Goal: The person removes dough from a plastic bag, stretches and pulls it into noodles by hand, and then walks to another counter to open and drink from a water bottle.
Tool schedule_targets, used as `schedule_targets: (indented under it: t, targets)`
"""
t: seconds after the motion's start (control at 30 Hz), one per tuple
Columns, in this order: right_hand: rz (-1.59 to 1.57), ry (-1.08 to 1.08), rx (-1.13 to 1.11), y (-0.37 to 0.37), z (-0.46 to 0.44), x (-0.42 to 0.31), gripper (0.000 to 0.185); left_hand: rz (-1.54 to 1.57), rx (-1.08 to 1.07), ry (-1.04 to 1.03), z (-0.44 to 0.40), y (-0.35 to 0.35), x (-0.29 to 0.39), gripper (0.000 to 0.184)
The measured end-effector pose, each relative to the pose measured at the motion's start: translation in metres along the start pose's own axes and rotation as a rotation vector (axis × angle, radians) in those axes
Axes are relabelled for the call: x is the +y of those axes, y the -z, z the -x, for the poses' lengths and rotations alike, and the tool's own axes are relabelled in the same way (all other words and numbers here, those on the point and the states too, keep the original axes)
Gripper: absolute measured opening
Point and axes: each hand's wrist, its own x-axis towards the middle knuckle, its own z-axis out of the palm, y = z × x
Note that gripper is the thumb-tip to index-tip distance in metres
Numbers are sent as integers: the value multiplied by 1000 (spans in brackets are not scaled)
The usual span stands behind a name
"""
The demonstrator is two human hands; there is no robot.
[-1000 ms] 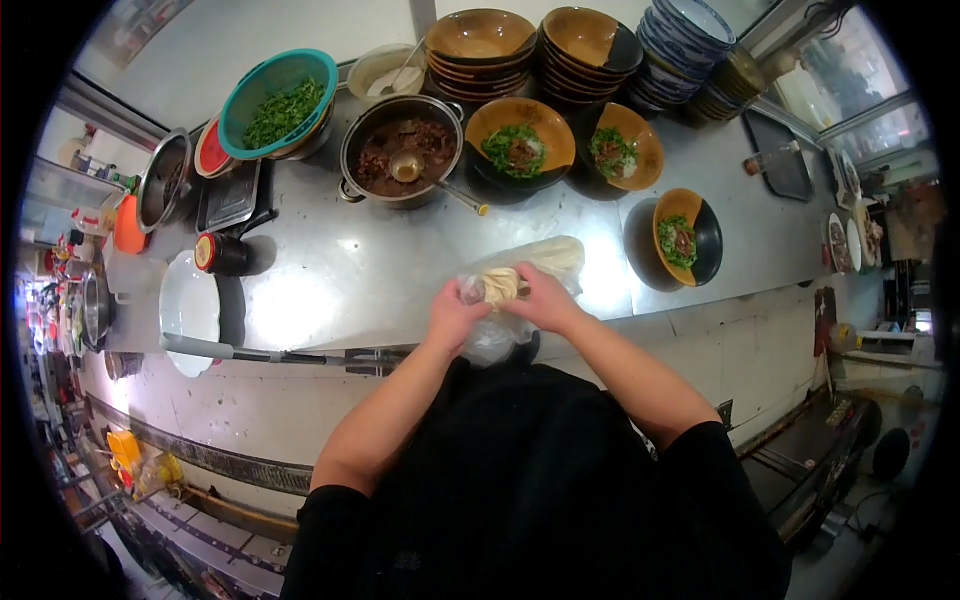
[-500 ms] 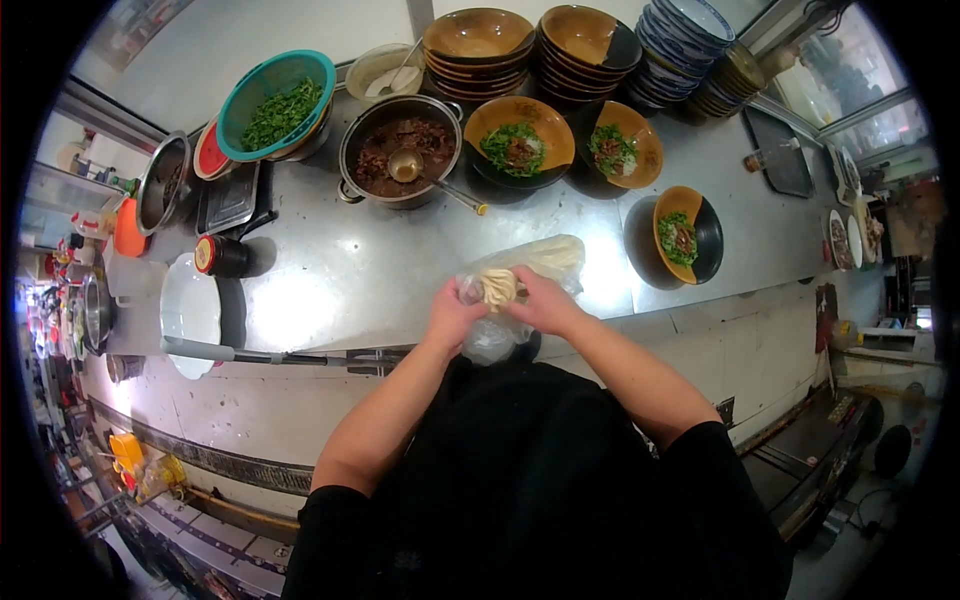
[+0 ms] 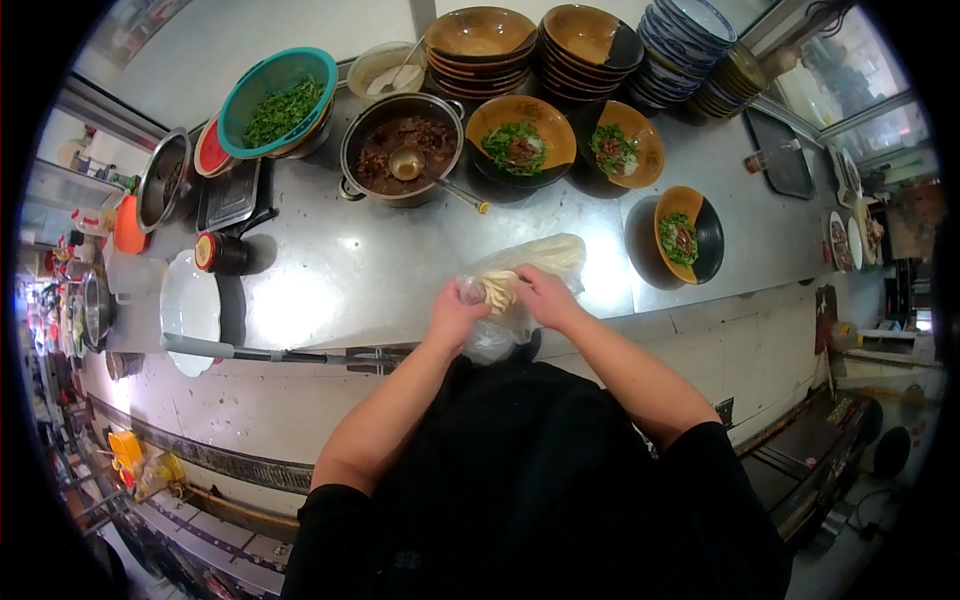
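At the counter's front edge, my left hand point(image 3: 457, 315) is closed on the left side of a clear plastic bag point(image 3: 490, 343). My right hand point(image 3: 545, 298) grips the bag's other side, its fingers bent at the opening. Between the hands a bundle of pale noodles point(image 3: 498, 291) shows in the bag's mouth. More of the noodle-filled plastic point(image 3: 555, 258) lies on the metal counter just beyond my right hand. What the fingertips press on is partly hidden by the plastic.
Beyond stands a pot of dark meat sauce point(image 3: 405, 150) with a ladle point(image 3: 440, 180). Bowls with greens point(image 3: 520, 150), point(image 3: 625, 150), point(image 3: 680, 240) are to the right. Stacked bowls point(image 3: 480, 40), a teal basin of greens point(image 3: 278, 105), a jar point(image 3: 220, 254) and a white dish point(image 3: 190, 305) surround them.
My right hand has shifted slightly, and the noodles between my hands look a little more spread. The bowls and pot have stayed in place.
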Motion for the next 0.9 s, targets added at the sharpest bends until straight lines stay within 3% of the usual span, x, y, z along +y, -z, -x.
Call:
schedule_targets:
  t: [0.47, 0.67, 0.73, 0.9]
  targets:
    - [-50, 35, 83, -4, -8, 17, 25, 2, 13, 10, 0, -1, -1, 38]
    - [-114, -84, 55, -7, -10, 22, 23, 26, 15, 19, 2, -2, 2, 36]
    - [-20, 38, 31, -6, -3, 13, 31, 8, 20, 32, 1, -2, 1, 36]
    - [-17, -42, 14, -5, -4, 6, 36, 16, 28, 36, 5, -4, 8, 37]
